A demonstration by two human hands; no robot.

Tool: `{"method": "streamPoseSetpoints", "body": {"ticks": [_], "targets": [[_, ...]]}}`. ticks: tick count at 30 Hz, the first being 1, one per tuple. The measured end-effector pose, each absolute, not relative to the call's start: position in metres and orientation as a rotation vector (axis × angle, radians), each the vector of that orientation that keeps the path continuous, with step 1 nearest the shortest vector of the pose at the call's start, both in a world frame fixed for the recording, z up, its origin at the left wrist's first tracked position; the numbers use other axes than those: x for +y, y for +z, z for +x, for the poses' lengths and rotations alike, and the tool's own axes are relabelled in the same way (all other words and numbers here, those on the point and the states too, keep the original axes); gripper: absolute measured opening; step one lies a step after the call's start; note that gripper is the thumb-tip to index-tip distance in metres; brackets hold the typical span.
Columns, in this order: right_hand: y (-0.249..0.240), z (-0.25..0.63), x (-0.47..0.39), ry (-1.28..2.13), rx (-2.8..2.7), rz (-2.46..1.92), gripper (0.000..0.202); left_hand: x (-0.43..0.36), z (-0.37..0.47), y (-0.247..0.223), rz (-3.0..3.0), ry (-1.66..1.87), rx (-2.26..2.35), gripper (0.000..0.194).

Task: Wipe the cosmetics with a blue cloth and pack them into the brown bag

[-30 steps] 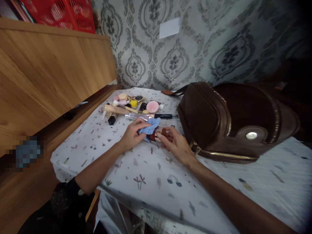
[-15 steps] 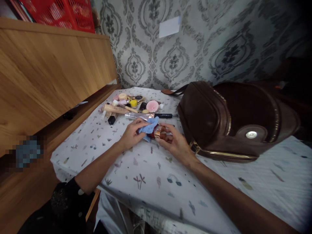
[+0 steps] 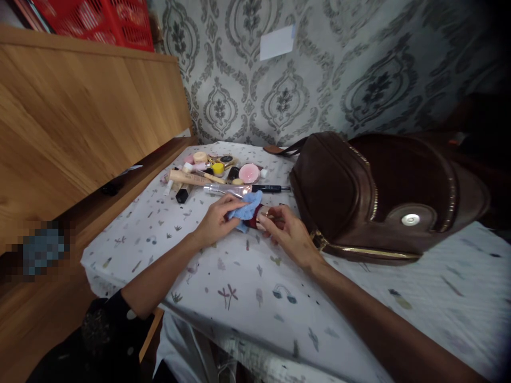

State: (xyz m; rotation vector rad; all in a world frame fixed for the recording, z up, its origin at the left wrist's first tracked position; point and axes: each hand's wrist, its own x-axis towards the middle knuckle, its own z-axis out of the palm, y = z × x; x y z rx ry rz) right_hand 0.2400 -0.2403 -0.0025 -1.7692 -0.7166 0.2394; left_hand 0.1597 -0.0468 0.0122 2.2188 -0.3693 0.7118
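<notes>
My left hand [image 3: 219, 217] is closed on a light blue cloth [image 3: 250, 204], which wraps part of a small dark red bottle [image 3: 254, 216] with a shiny rose-gold cap. The bottle lies on its side, its cap end toward the right. Around that cap are the curled fingers of my right hand [image 3: 288, 232]. Just behind the hands a makeup brush [image 3: 235, 190] with a clear sleeve and black end lies across the table. Farther back left is a cluster of cosmetics, among them a pink round compact [image 3: 249, 173], a yellow-lidded jar [image 3: 217, 169] and a beige tube [image 3: 186, 177].
A large brown leather bag [image 3: 375, 202] takes up the right side of the table [image 3: 247, 298], which has a white patterned cover. Along the left stands a wooden cabinet panel [image 3: 91, 101] with a red plastic basket [image 3: 96, 24] on top. The patterned wall closes off the back.
My right hand's fingers have closed further round the bottle's cap, which they now cover more. The bottle has turned slightly. My left hand keeps its grip on the cloth.
</notes>
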Motion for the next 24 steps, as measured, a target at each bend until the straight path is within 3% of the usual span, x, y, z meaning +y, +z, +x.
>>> {"method": "streamPoseSetpoints", "body": {"ticks": [5,15,24], "targets": [[-0.0045,0.2397,-0.2374,0.196,-0.772,-1.647,0.061,-0.0456,0.1606,0.0109,2.212,0.703,-0.327,0.037],[-0.0089,0.2469,-0.2404,0.226,-0.611,-1.74,0.057,-0.0476,0.1596,0.0116,2.236,0.734,-0.365,0.035],[-0.0048,0.2464,-0.2415,0.355,-0.492,-1.558,0.056,-0.0505,0.1588,0.0126,2.14,0.634,-0.298,0.028]]}}
